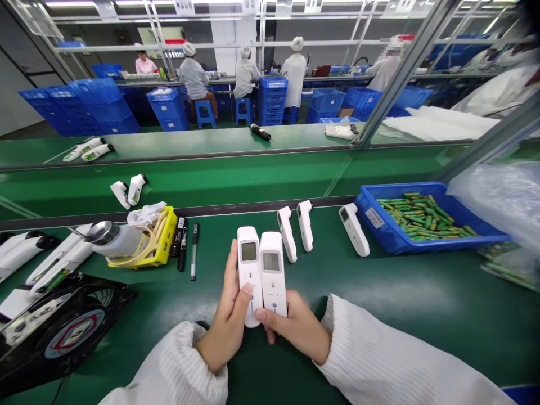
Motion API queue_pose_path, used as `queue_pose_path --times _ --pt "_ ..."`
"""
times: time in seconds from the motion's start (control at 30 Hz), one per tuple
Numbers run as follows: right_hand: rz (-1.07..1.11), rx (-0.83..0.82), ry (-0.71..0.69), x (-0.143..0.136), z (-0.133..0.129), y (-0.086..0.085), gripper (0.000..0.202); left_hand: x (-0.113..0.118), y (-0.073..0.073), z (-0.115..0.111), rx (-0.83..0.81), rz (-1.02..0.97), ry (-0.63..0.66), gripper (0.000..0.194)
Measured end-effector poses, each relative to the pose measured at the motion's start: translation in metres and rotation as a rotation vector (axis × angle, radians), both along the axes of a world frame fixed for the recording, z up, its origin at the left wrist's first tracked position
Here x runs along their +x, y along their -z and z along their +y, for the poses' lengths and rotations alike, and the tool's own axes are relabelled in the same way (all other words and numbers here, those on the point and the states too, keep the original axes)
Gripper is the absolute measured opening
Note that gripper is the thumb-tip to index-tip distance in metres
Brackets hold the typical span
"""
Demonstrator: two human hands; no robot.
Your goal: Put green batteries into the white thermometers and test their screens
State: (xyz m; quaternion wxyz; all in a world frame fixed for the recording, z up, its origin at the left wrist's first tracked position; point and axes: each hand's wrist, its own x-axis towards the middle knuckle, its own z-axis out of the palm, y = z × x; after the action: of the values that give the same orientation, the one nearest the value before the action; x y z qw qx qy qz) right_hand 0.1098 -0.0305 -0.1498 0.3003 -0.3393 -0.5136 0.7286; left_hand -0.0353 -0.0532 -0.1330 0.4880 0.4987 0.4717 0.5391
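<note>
Two white infrared thermometers stand side by side in front of me, their grey screens facing up at me. My left hand (232,309) is closed around the left thermometer (248,259), its thumb on the front below the screen. The right thermometer (272,267) is gripped near its lower end by my right hand (295,323), thumb across the front. The two bodies appear to touch along their sides. Just beyond them lie two more thermometers, a nearer one (287,233) and another (305,226); a further thermometer (354,229) rests to the right.
A blue bin (392,244) of green batteries sits at right. On the left are a yellow basket (171,236), pens (194,250), a metal-topped bottle (120,239) and a black fan (54,332). Beyond the bench runs a green conveyor (236,183) carrying thermometers (135,188). People work behind it.
</note>
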Motion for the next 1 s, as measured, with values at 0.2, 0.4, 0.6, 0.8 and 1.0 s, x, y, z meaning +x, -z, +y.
queue_pose_path --times 0.2,0.4,0.6,0.8,1.0 --pt "-0.005 0.012 -0.002 0.006 0.004 0.001 0.042 -0.001 0.004 0.004 -0.005 -0.027 -0.061 0.055" --pt "0.010 0.061 0.068 0.005 0.004 -0.002 0.037 -0.003 0.006 0.007 -0.034 -0.065 -0.118 0.059" --pt "-0.023 0.011 0.058 0.006 0.006 -0.005 0.046 -0.005 0.006 0.009 -0.023 -0.067 -0.127 0.060" --pt "-0.004 -0.005 0.064 0.005 0.006 -0.005 0.051 -0.005 0.005 0.009 -0.020 -0.046 -0.116 0.056" --pt "0.155 -0.035 0.044 0.005 0.009 -0.010 0.048 -0.003 0.004 0.007 -0.070 -0.126 -0.129 0.062"
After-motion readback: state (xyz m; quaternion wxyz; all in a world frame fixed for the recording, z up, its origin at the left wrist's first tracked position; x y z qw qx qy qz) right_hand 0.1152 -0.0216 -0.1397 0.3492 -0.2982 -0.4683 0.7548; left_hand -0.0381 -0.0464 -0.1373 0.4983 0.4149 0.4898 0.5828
